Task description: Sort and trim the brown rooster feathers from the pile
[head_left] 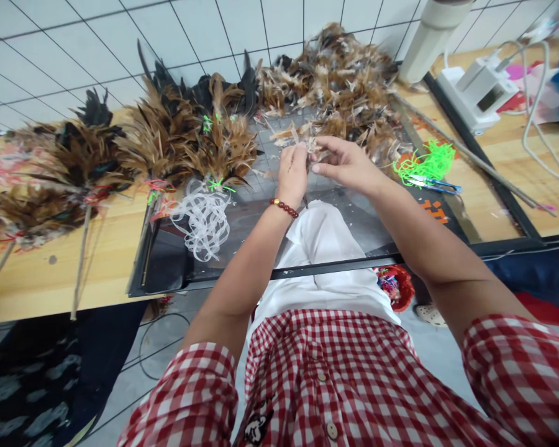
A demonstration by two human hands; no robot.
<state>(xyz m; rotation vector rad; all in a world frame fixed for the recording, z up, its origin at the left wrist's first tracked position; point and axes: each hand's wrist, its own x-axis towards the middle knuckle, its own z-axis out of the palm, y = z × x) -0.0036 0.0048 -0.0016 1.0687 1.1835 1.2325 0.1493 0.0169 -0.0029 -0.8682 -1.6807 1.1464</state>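
Over the dark glassy mat (251,226), my left hand (292,174), with a beaded bracelet at the wrist, is closed round a small bunch of pale feathers (307,144). A dark thin tip shows below that hand. My right hand (347,166) meets it from the right, fingers curled and thumb at the bunch; what it pinches, if anything, is too small to make out. Beyond the hands lies a big heap of loose brown feathers (340,81). To the left, white ribbon (204,220) lies in a tangle beside tied brown and black feather bunches (223,146).
Bright green string (428,162) and blue-handled tweezers (435,184) lie at the right, near a long thin stick (475,155). Behind stand a white cylinder (431,43) and a plug adapter (482,90) with cables. Feather bunches on sticks (86,248) reach over the left table edge.
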